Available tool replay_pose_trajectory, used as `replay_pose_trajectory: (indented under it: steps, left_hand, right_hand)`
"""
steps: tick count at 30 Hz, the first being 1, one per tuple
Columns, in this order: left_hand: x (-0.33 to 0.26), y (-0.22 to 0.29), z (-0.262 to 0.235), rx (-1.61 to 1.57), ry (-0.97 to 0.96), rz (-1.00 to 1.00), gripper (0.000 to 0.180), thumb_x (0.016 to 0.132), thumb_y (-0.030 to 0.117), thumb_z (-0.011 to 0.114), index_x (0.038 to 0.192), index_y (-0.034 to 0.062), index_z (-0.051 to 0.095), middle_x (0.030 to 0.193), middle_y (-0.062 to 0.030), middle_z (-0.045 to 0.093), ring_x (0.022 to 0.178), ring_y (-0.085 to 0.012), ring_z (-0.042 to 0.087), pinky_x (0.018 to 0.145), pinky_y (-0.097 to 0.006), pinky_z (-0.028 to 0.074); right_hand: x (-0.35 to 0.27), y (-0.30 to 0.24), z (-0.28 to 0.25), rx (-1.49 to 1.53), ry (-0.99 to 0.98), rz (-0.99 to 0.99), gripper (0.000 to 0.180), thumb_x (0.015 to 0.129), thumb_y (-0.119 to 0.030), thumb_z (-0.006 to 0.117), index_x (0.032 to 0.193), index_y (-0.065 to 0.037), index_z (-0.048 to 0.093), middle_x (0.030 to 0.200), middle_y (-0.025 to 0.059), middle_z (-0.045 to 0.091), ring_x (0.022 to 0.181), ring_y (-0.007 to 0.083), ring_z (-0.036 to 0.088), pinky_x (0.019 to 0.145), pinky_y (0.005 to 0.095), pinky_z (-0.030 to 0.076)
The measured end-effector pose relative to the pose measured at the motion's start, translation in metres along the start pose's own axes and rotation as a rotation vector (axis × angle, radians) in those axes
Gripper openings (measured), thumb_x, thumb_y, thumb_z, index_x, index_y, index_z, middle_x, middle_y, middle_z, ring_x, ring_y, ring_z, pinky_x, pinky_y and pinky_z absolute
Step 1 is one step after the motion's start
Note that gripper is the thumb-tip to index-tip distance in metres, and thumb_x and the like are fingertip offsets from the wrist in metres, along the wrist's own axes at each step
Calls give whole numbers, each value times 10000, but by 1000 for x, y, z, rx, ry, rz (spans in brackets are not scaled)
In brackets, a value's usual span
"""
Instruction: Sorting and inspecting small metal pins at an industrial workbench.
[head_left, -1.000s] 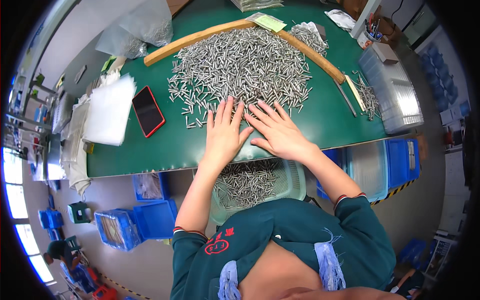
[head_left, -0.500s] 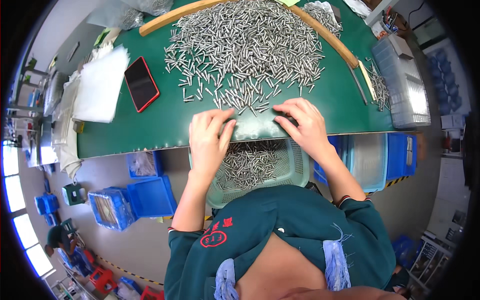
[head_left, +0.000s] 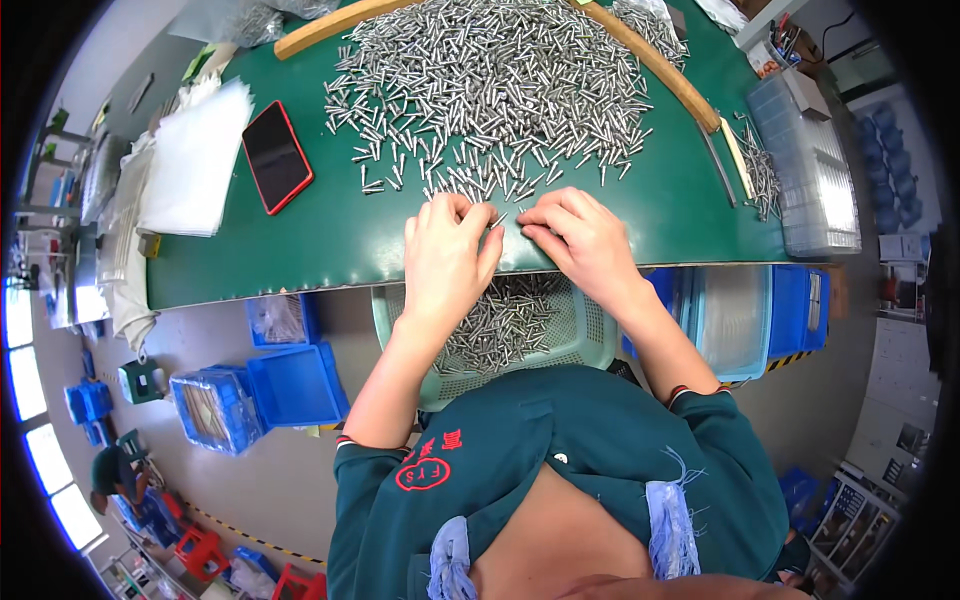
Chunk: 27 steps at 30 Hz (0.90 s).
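Pale green perforated basket (head_left: pixel 590 340), centre frame below the green bench (head_left: pixel 330 240) edge: part-filled with metal pins. Loose pins (head_left: pixel 490 90) heaped at upper centre. Left hand (head_left: pixel 447 258) and right hand (head_left: pixel 580 238), fingers curled, pinch pins at the heap's near edge.

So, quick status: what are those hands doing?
Left hand and right hand both at table edge, fingering metal pins. Basket below holds more. Nothing in the way.

Small silver metal pins (head_left: pixel 490 90) lie scattered in a wide heap on the green tabletop (head_left: pixel 330 240); more fill the pale green basket (head_left: pixel 590 335) below its edge
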<state>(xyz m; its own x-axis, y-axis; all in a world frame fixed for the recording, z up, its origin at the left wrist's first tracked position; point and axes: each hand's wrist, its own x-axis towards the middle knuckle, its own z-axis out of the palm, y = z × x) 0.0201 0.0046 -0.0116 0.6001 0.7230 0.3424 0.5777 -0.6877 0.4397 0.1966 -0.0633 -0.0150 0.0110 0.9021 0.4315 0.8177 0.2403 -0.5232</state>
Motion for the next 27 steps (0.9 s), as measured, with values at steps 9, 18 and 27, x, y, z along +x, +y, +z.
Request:
replay_pose_trajectory:
  steps: [9,18,27]
  left_hand:
    - [-17,-1,-12,-98,-13,26,208,804,139,696,1004,95,656,960,-76,577,887,-271,543,794,-375,421]
    - [-12,-5,-19,-87,-84,57,139,817,66,645,954,89,653,896,-63,574,848,-260,548,765,-371,420]
    - [-9,-6,-7,-60,-19,82,175,807,60,630,975,109,635,940,-23,577,873,-232,548,743,-364,414]
  right_hand:
    - [4,-8,6,24,-43,-11,246,774,-238,730,972,-114,653,948,30,589,884,228,596,727,358,506]
    - [11,-10,5,13,-154,-87,346,760,-222,736,1075,-120,636,996,23,589,917,229,582,769,356,504]
    - [18,-11,-6,96,-267,8,529,771,-144,728,1268,-126,549,993,42,617,896,214,615,761,333,513]
